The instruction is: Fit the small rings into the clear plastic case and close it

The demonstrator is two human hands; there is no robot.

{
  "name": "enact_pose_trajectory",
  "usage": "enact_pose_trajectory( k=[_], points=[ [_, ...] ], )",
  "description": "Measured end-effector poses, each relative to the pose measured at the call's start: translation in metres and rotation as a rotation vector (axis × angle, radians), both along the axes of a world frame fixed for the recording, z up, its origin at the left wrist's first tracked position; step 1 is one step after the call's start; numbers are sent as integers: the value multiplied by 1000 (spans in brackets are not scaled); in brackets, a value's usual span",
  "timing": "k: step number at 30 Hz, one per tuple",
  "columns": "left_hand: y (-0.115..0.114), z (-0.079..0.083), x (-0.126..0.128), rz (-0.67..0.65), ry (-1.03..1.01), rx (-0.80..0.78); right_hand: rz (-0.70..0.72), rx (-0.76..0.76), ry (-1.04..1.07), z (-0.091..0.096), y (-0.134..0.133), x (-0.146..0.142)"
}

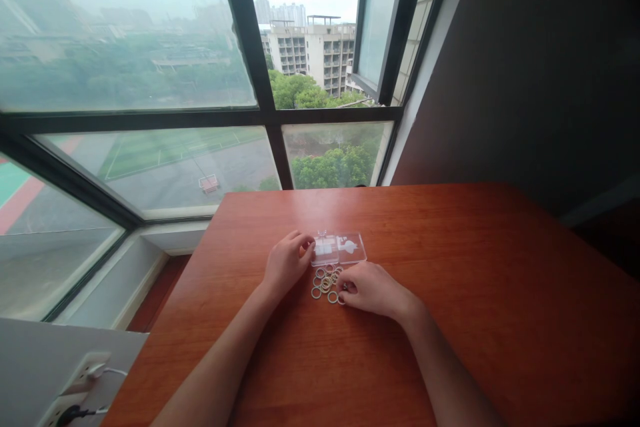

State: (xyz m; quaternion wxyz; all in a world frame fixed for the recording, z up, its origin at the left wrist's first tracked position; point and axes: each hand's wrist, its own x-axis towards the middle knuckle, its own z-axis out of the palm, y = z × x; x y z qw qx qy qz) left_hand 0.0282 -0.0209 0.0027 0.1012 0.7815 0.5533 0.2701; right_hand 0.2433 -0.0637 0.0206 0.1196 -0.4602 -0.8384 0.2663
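Observation:
A small clear plastic case [339, 248] lies on the reddish wooden table [450, 320]. Just in front of it sits a cluster of several small pale rings [325, 280]. My left hand [287, 262] rests left of the case, its curled fingertips touching the case's left edge. My right hand [369, 289] lies right of the rings, its fingers pinched together at the edge of the cluster on what looks like one ring.
The table stands against a large window [200, 113] with dark frames and a dark wall at the right. At the bottom left, a grey surface holds a wall socket with a plugged white cable [93, 373].

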Motion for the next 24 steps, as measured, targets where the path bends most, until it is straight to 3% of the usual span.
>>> enact_pose_trajectory(
  k=[17, 21, 24],
  points=[
    [1, 3, 0, -69, 49, -102, -143, 35, 113, -2, 6, -1],
    [-4, 12, 3, -28, -22, -6, -230, 98, 139, -5, 10, -2],
    [-12, 21, 11, -98, -129, -30, -282, 143, 209, -7, 12, -2]
  ],
)
